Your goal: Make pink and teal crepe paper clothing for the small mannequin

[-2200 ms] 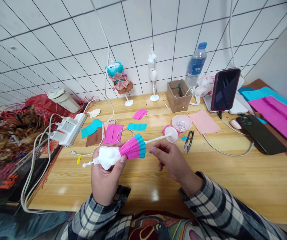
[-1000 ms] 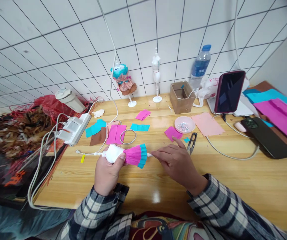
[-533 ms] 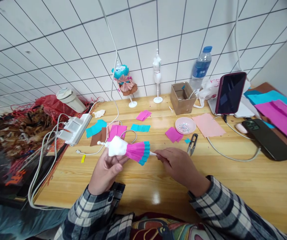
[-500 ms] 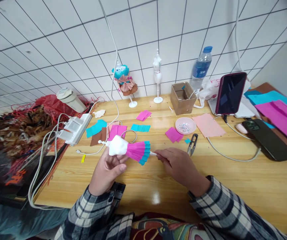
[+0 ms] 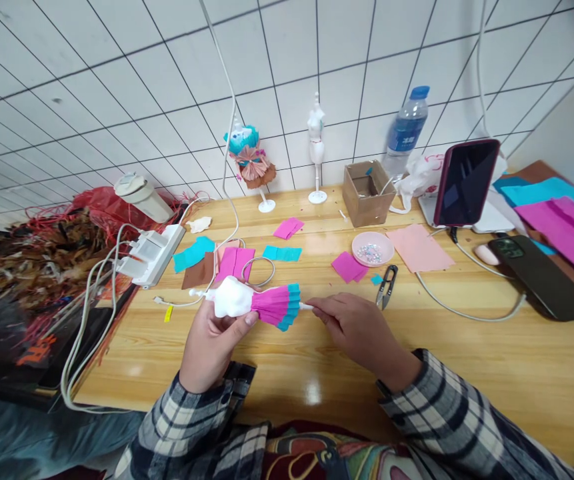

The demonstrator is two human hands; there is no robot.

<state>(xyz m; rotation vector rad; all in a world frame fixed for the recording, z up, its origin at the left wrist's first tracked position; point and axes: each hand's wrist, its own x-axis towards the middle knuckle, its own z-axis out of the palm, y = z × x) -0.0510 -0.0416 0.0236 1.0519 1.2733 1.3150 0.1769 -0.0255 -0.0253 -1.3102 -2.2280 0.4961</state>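
Note:
A small white dress form lies sideways between my hands above the table. Around its lower part is a pleated crepe-paper skirt, magenta with a teal hem. My left hand is closed around the torso from below, the thumb at the skirt's waist. My right hand pinches the thin white stand rod that sticks out past the hem. Just beyond my right hand lie thread snips. A pink dish with small shiny beads or sequins sits behind them.
Several cut paper pieces, such as a magenta one, lie about the table. At the wall stand a decorated dress form, a bare one, a cardboard box and a water bottle. Left is a power strip; right, a phone.
My left thumb has come up onto the skirt's waist, and the left hand's grip on the dress form has closed. The dress form has shifted slightly left. My right hand still pinches the rod.

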